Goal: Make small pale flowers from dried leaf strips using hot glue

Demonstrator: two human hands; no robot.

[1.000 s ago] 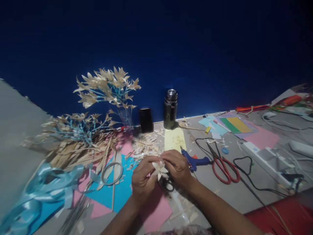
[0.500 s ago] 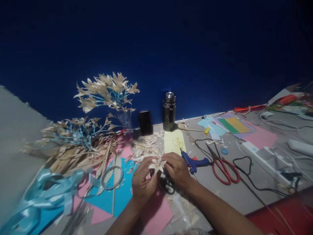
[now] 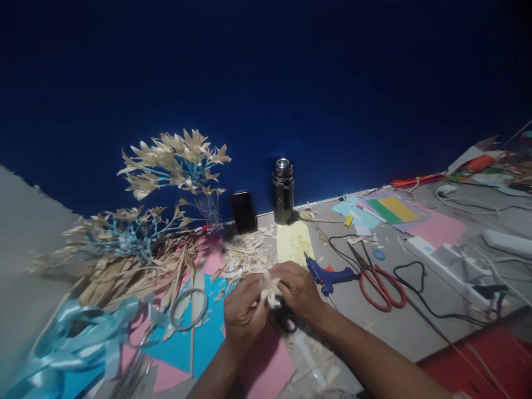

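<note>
A small cream-coloured craft flower (image 3: 271,289) is pinched between my two hands, its petals pointing up and out. My left hand (image 3: 246,310) closes on its left side with thumb and fingers. From the right, my right hand (image 3: 298,288) grips it too, fingers bent around the petals. What the lower fingers touch is hidden. Just under my right hand lie the dark handles of small scissors (image 3: 287,320) on the table. A blue glue gun (image 3: 328,276) rests to the right of that hand, nozzle toward the yellow paper (image 3: 294,244).
Red-handled scissors (image 3: 380,285) and a white power strip (image 3: 449,269) lie to the right, with black cable between. Behind stand a steel flask (image 3: 283,194) and a phone (image 3: 244,213). Finished flowers (image 3: 174,160), dried husks (image 3: 120,271) and blue ribbon (image 3: 83,332) fill the left.
The flower has turned between my fingers, so its spread petals now look narrower and more bunched. My right hand has shifted slightly left. The whole view has swung a little.
</note>
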